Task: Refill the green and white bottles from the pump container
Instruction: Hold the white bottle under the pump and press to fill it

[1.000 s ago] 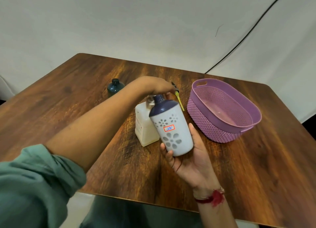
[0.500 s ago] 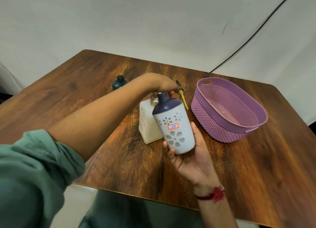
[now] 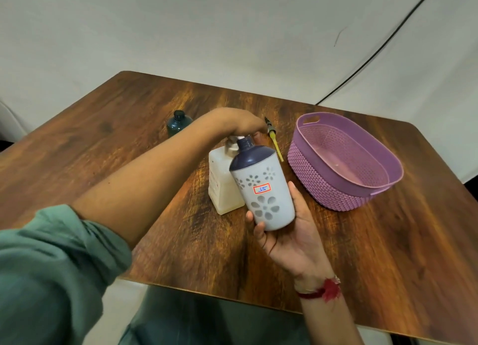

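- Your left hand (image 3: 245, 126) lies over the top of the pump container (image 3: 223, 182), which stands near the middle of the table (image 3: 388, 267); the fingers bend down over the pump, and I cannot tell whether they clamp it or only press
- Your right hand (image 3: 292, 236) is wrapped round the lower part of the white bottle (image 3: 263, 192), holding it off the table, tilted, its dark neck up against the pump spout
- The step in hand looks like filling the white bottle; how full it is cannot be seen
- The green bottle (image 3: 178, 123) stands far left, apart from the rest, likely next in turn
- The next move calls for a straight, steady press with the neck held right under the spout, or liquid may land on the table
- A basket (image 3: 323, 189) sits to the right, with a thin yellow tube (image 3: 275, 145) lying between it and your left hand
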